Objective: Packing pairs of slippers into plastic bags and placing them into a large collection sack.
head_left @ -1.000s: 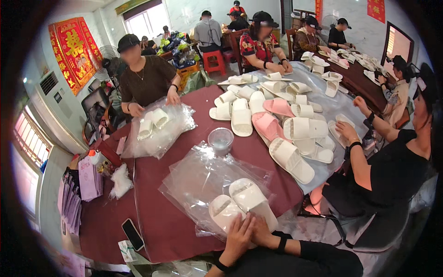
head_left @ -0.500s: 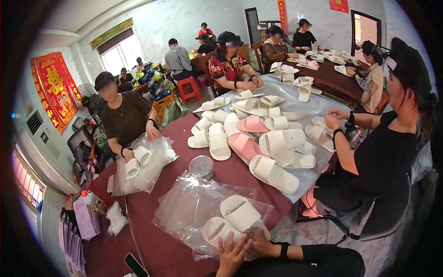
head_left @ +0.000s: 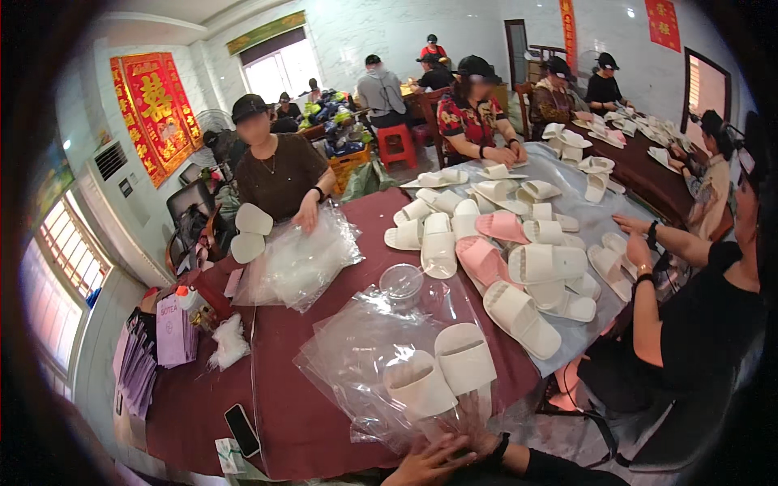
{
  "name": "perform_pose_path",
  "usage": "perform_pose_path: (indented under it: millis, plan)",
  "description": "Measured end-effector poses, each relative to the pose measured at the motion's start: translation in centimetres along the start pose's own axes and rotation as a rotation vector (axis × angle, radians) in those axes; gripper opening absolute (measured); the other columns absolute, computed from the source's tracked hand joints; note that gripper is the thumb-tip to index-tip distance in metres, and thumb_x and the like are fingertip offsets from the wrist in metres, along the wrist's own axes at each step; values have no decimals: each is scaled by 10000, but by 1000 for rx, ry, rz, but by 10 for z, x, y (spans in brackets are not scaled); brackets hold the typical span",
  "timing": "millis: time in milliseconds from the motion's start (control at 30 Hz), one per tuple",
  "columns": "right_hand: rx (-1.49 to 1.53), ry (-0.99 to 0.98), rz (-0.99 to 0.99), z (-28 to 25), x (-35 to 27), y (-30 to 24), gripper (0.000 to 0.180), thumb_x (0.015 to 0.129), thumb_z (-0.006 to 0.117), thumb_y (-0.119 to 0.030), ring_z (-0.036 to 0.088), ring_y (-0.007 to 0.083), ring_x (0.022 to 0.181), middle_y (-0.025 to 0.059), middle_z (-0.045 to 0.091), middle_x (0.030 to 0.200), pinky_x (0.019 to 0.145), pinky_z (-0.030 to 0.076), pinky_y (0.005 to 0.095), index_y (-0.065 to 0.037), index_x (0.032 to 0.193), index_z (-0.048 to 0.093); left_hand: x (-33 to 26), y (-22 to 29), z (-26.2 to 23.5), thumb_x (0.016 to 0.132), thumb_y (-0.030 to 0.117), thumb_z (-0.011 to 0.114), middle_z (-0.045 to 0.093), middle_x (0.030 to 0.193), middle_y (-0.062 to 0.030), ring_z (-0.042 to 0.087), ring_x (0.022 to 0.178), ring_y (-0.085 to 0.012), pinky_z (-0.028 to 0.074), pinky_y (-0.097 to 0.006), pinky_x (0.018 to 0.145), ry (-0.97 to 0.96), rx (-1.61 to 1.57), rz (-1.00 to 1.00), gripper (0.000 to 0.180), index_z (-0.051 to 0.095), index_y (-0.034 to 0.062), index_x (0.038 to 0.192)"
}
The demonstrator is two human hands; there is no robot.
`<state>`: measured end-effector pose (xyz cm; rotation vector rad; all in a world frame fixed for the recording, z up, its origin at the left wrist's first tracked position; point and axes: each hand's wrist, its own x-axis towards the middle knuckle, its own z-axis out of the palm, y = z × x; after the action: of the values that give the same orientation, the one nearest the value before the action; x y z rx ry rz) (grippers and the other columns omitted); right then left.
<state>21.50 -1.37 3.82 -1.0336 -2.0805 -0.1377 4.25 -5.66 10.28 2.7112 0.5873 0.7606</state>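
Two white slippers, one on the left and one on the right, lie side by side near the table's front edge, toes away from me. Clear plastic film surrounds them; I cannot tell whether both are fully inside a bag. My right hand rests at their heel end with fingers stretched along the right slipper. Closer to me, my left hand has its fingers extended and overlaps the right hand's base, touching no slipper that I can see. A loose stack of clear plastic bags lies under and left of the slippers.
A round clear tub stands beyond the bags. A pile of white and pink slippers covers the grey sheet. Across from me, a person handles slippers and bags. Another person sits at right. A phone lies left.
The view has swung left. The two slippers have slid away from me, deeper over the bags. My left hand has come off them. The person opposite has raised a slipper pair beside the bags.
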Motion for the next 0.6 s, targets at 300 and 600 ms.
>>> perform_pose_path:
  millis: [300,600]
  plan:
    - [404,37,273,31,13,-27,338,795,577,-301,456,405,1071,220,518,1113,977,248,529,-17,972,620,-35,-58,56,822,21,607,463,1208,-159,523,1069,-281,510,-443,834,937,-1212,-1021,720,149,109,1370]
    - [109,-238,385,23,56,-25,245,816,552,-202,436,418,1022,199,530,1016,931,279,545,2,932,623,-42,-57,43,866,91,602,537,1155,-115,535,1057,-212,458,-348,912,724,-1331,-1227,527,318,27,1305]
